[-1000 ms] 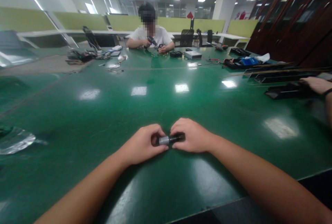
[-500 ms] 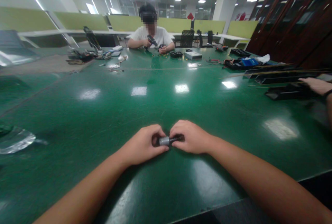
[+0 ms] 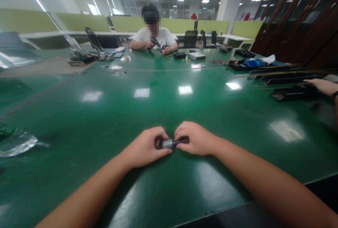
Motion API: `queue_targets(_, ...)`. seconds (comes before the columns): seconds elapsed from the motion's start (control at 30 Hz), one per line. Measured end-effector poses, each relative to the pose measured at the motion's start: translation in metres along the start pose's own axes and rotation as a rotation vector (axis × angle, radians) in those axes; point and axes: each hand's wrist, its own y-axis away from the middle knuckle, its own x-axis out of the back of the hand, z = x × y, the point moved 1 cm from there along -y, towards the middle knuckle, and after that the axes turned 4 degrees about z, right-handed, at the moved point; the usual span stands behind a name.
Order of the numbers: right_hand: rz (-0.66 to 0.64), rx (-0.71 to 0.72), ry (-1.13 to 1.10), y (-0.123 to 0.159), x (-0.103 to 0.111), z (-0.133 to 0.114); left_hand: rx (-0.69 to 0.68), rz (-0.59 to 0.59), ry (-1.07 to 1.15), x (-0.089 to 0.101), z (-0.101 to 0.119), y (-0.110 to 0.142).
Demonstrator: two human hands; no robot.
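A small silver cylinder [image 3: 167,143], which could be a little motor, lies sideways low over the green table. The thumb and fingers of my left hand [image 3: 148,147] are closed around it. From its right end runs a thin dark rod [image 3: 176,142], pinched by my right hand [image 3: 195,139]. My right fingers cover much of the rod, and its far tip lies in the shadow of that palm. Both hands are close together near the table's front, with a narrow gap between the fingertips.
Across the green table [image 3: 163,108] a person [image 3: 155,37] in a white shirt holds a power drill [image 3: 155,41]. At the right, another person's hand [image 3: 323,86] touches black metal channels [image 3: 290,92]. Clear plastic [image 3: 22,143] lies at left; a tool case [image 3: 245,64] sits far right.
My right hand has shifted very slightly right, widening the gap to the left fingertips a little. My left hand and the silver cylinder stay in place.
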Motion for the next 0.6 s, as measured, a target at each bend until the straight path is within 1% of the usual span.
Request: queue_targets(0.6,-0.03,-0.023,0.025,0.001,0.0047,0.0017,0.011,-0.001,0.028,0.0006,0.0015,0.0003)
